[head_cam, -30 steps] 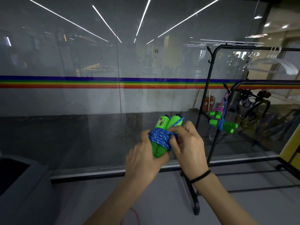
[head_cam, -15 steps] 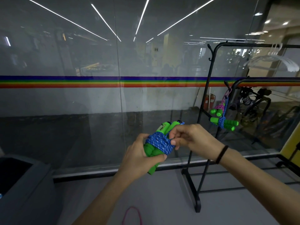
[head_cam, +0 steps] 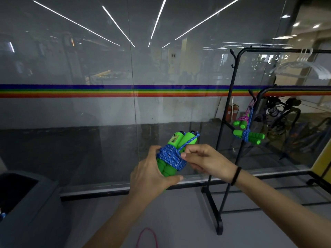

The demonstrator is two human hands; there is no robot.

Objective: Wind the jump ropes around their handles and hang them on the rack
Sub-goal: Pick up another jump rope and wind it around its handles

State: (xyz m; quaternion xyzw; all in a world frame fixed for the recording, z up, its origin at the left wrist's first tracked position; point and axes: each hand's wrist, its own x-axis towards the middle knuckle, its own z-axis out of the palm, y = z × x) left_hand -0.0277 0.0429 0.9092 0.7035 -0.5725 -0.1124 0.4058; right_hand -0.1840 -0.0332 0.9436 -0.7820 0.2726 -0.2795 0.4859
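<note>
A jump rope with two green handles (head_cam: 179, 140) and blue cord (head_cam: 171, 157) wound around them is held upright in front of me. My left hand (head_cam: 152, 174) grips the lower part of the handles. My right hand (head_cam: 204, 161) pinches the blue cord at the right side of the winding. The black rack (head_cam: 234, 90) stands to the right. Two wound ropes hang from a hook on it: one with blue cord (head_cam: 248, 136) and one with pink cord (head_cam: 241, 122).
A glass wall with a rainbow stripe (head_cam: 107, 91) faces me. A grey bin (head_cam: 30, 208) sits at the lower left. A loop of pink rope (head_cam: 146, 237) lies on the floor near my feet. White hangers (head_cam: 304, 67) hang on the rack's top bar.
My right hand moved from over the handles to the right side of the winding, pulling the cord. The bundle tilted slightly and the view turned a little left.
</note>
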